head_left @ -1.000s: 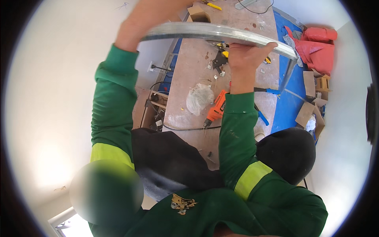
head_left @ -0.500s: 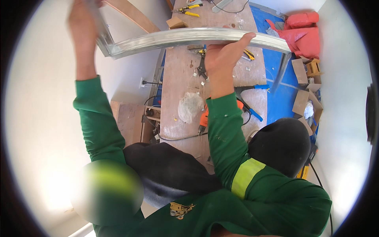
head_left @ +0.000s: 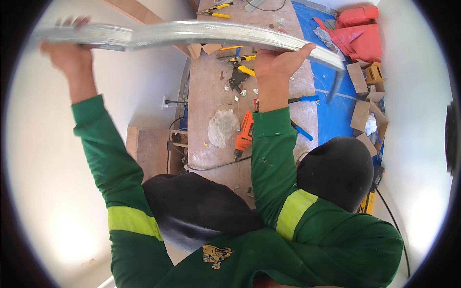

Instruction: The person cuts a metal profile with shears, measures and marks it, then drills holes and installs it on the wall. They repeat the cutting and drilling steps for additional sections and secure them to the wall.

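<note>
A long, shiny ribbed metal profile point(head_left: 201, 32) spans the upper part of the view, raised over the workbench. It bends at its left section, and at the far right a short section point(head_left: 335, 86) turns down. My left hand point(head_left: 69, 55) grips the left section, fingertips showing above its upper edge. Toward the right end, my right hand point(head_left: 278, 65) holds the profile from below, its thumb pointing right along the metal; the other fingers are hidden behind it. Beneath, an orange power drill point(head_left: 245, 129) lies on the bench beside a crumpled clear plastic bag point(head_left: 223, 128).
The worn workbench point(head_left: 206, 103) carries yellow-handled pliers point(head_left: 218, 11), a blue-handled tool point(head_left: 307, 99) and scattered scraps. Blue sheeting point(head_left: 326, 115) covers the floor at right, with open cardboard boxes point(head_left: 363, 115) and red bags point(head_left: 360, 36). A white wall point(head_left: 149, 86) stands close on the left.
My left hand has moved left and down with its end of the profile, and the left section has swung outward, so the corner bend is much wider. My right hand keeps its hold.
</note>
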`<state>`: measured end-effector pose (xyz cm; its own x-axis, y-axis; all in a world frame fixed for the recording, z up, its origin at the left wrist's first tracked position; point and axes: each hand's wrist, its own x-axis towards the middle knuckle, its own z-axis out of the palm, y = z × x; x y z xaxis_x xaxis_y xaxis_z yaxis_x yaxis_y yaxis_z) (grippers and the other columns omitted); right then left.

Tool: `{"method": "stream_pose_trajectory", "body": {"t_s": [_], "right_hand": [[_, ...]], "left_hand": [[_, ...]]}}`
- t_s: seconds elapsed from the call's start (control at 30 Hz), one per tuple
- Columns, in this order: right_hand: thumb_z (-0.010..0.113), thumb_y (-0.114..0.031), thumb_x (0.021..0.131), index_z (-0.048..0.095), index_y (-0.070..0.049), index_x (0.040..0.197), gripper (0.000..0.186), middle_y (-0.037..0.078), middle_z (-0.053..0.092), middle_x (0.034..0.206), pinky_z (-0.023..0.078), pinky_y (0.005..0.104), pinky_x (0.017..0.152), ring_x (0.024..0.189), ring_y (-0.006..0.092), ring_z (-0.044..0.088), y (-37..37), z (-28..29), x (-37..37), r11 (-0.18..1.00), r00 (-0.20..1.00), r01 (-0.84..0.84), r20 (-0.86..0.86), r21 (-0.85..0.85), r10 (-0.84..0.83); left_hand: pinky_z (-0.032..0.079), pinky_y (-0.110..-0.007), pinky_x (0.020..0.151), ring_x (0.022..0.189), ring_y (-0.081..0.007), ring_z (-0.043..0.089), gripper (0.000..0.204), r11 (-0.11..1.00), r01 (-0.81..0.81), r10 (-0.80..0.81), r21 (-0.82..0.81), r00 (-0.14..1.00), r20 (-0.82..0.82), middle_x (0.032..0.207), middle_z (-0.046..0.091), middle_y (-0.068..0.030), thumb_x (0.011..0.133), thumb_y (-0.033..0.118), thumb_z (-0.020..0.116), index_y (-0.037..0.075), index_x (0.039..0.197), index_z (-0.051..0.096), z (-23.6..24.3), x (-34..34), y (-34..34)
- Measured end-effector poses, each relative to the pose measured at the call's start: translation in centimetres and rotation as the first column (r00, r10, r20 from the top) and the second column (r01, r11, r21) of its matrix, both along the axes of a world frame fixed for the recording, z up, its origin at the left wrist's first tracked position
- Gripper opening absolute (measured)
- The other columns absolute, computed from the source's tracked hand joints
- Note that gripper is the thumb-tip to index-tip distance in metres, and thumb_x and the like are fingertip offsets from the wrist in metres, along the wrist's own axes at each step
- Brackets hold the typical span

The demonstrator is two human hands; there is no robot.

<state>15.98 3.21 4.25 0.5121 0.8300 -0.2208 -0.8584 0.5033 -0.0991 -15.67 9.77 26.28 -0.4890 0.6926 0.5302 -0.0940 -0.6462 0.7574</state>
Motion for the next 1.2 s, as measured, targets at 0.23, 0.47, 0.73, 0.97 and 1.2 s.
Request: {"method": "stream_pose_trajectory", "body": {"t_s": [0.23, 0.47, 0.73, 0.97, 1.2], "right_hand": [[0.048, -0.077, 0.11, 0.047, 0.002, 0.147, 0.088, 0.015, 0.053, 0.14, 0.05, 0.045, 0.114, 0.132, 0.0279, 0.056, -0.9, 0.7, -2.3, 0.991, 0.979, 0.002, 0.205, -0.131, 0.025], [0.05, -0.077, 0.108, 0.048, 0.003, 0.145, 0.088, 0.015, 0.054, 0.142, 0.053, 0.0445, 0.111, 0.13, 0.0261, 0.057, -1.0, 2.3, -3.0, 0.996, 0.947, -0.073, 0.311, -0.047, 0.084], [0.046, -0.069, 0.114, 0.05, 0.002, 0.142, 0.077, 0.014, 0.055, 0.139, 0.052, 0.0469, 0.116, 0.132, 0.0275, 0.056, -0.5, 0.2, 1.0, 0.999, 0.997, -0.004, 0.079, -0.04, 0.007], [0.049, -0.072, 0.112, 0.056, 0.002, 0.14, 0.079, 0.013, 0.06, 0.135, 0.052, 0.0429, 0.112, 0.129, 0.0252, 0.059, -1.0, 1.9, -3.1, 0.994, 0.94, -0.098, 0.324, -0.044, 0.107], [0.048, -0.07, 0.113, 0.052, 0.004, 0.141, 0.08, 0.014, 0.06, 0.134, 0.052, 0.0434, 0.113, 0.126, 0.0262, 0.06, -1.2, 2.2, -0.3, 0.986, 0.972, -0.015, 0.228, -0.168, 0.053]], "left_hand": [[0.061, -0.048, 0.09, 0.089, -0.0297, 0.07, 0.058, 0.973, -0.23, 0.133, -0.02, 0.628, -0.766, 0.11, 0.072, -0.0138, 0.119, 0.052, 0.033, 0.006, 0.136, 0.064, -2.7, 1.2, -0.8], [0.059, -0.044, 0.089, 0.095, -0.0284, 0.073, 0.047, 0.98, -0.197, -0.006, 0.006, -0.061, -0.998, 0.11, 0.077, -0.0133, 0.106, 0.044, 0.071, 0.01, 0.139, 0.071, -7.0, 8.6, -3.4], [0.061, -0.058, 0.097, 0.095, -0.0407, 0.067, 0.06, 0.997, 0.009, 0.008, -0.071, 0.972, 0.234, 0.121, 0.061, -0.0219, 0.121, 0.046, 0.015, 0.001, 0.146, 0.045, 0.8, -3.0, -0.1], [0.061, -0.049, 0.086, 0.1, -0.0351, 0.072, 0.077, 0.988, 0.06, 0.148, 0.146, -0.03, -0.989, 0.106, 0.068, -0.0151, 0.095, 0.055, 0.081, 0.012, 0.156, 0.063, -5.0, 7.4, -4.2], [0.062, -0.04, 0.092, 0.084, -0.0235, 0.069, 0.058, 0.918, -0.376, 0.063, -0.124, 0.449, -0.891, 0.099, 0.074, -0.008, 0.118, 0.05, 0.039, 0.002, 0.133, 0.068, -4.6, 4.3, -1.4]]}}
